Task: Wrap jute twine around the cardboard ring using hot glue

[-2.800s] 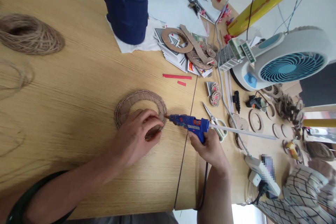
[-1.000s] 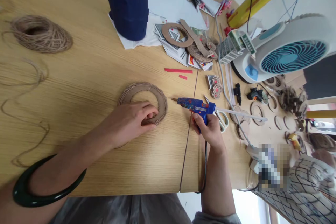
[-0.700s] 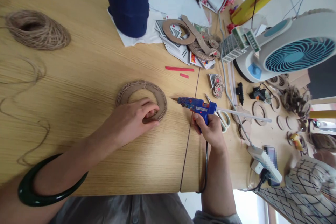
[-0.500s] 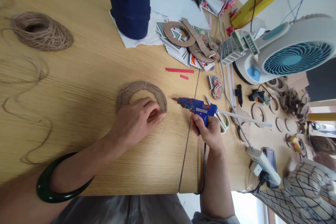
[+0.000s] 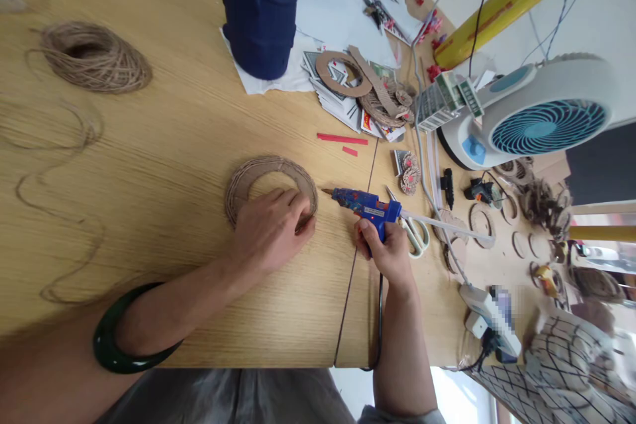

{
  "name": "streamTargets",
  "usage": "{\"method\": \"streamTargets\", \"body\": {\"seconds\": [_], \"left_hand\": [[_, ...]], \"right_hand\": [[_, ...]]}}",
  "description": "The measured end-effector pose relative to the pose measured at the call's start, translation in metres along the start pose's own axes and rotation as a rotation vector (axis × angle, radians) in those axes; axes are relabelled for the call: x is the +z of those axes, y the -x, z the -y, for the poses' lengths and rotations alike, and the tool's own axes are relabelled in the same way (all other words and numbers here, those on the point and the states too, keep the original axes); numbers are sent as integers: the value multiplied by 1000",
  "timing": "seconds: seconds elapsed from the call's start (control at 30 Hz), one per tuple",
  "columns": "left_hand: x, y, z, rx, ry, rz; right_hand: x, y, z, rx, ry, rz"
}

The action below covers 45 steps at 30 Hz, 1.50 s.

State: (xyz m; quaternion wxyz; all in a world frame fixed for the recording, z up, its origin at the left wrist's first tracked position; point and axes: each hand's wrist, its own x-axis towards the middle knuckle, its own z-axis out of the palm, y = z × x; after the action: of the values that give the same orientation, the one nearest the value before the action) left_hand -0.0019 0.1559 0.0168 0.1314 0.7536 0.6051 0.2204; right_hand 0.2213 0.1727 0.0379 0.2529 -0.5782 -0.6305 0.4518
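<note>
A flat cardboard ring [image 5: 240,195] with twine wound along its outer edge lies on the table. My left hand [image 5: 273,228] lies across its near side, fingers curled and closed at the right edge of the ring; what the fingertips pinch there is partly hidden. In my right hand [image 5: 385,245] is a blue glue gun [image 5: 368,204], held by its handle, with the nozzle pointing left, just short of the ring. A long clear glue stick [image 5: 447,226] sticks out of its back end. Loose twine [image 5: 89,136] trails at the left from a twine ball [image 5: 97,59].
Scissors [image 5: 417,238] lie behind the glue gun. A dark blue bottle [image 5: 261,26] stands on paper at the back. Red strips [image 5: 342,139], playing cards, a fan [image 5: 546,112] and a power strip [image 5: 489,318] are around. A person in a checked sleeve [image 5: 561,351] is at right.
The view has shifted slightly, so the table things sit a little differently. My left-hand fingers have flattened closer to the ring. The glue gun nozzle remains beside the ring's right edge.
</note>
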Motion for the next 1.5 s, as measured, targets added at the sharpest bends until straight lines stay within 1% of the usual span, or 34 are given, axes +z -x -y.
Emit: {"method": "streamTargets", "body": {"seconds": [0.1,0.3,0.47,0.6,0.7,0.83,1.0,1.1,1.27,1.5], "left_hand": [[1,1,2,-9,36,1],[2,3,4,-12,95,-7],[0,1,4,-23,150,-2],[1,-1,0,-29,79,0],[2,-2,-1,-9,35,-5],[2,-3,0,30,53,-8],[2,-1,2,10,139,-10],[2,1,4,3,152,-6],[2,4,7,9,114,-11],[2,6,7,35,59,-31]], "right_hand": [[-1,0,1,8,14,1],[-2,1,5,20,116,22],[0,0,2,15,85,-15],[4,0,0,28,64,-35],[6,-1,0,22,27,-35],[6,-3,2,-19,-23,-31],[3,0,2,-16,17,-14],[0,1,1,-4,49,11],[-2,3,1,12,138,42],[2,5,-2,-2,125,43]]}}
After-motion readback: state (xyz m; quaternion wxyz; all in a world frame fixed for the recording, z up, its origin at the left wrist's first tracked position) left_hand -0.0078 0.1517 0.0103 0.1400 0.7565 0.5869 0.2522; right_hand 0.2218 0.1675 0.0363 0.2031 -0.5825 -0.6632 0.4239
